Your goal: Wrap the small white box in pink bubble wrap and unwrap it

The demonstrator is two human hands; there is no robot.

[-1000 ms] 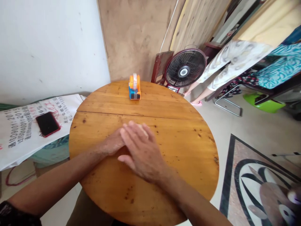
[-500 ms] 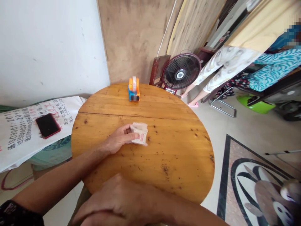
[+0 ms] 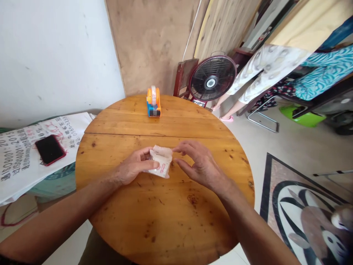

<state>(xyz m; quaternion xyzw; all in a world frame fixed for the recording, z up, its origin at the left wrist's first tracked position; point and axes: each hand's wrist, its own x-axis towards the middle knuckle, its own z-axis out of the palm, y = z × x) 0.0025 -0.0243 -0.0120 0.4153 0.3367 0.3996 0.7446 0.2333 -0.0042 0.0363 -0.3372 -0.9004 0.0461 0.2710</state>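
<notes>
Small white packet (image 3: 160,164) with a red mark, lying flat near the middle of the round table (image 3: 193,221). Left hand (image 3: 132,167) resting on the table just left of the packet, fingers curled, thumb and fingertips pinching the packet's left edge. Right hand (image 3: 197,163) just right of the packet, palm down, fingers loosely spread and bent, not closed on anything; forefinger tip at the packet's upper right corner, thumb tip close to its right edge, whether truly touching hard to tell. Both forearms stretched in over the near rim of the table.

Orange and blue tape dispenser (image 3: 153,103) standing upright at the far edge of the table, well apart from the packet and straight beyond it. Seam across the tabletop between dispenser and packet. Dark knots and stains scattered over the near half of the table.

Left of the table, a white printed sack (image 3: 22,154) with a black phone (image 3: 50,149) in a red case lying on it. Beyond the table to the right, a round black fan (image 3: 211,79) on the floor, facing the table, with a dark wooden chair (image 3: 182,79) just left of it against leaning wood panels. Farther right of the fan, a person (image 3: 264,70) in a pale patterned garment, legs and pink slippers showing. Patterned floor inlay (image 3: 300,217) right of the table.
</notes>
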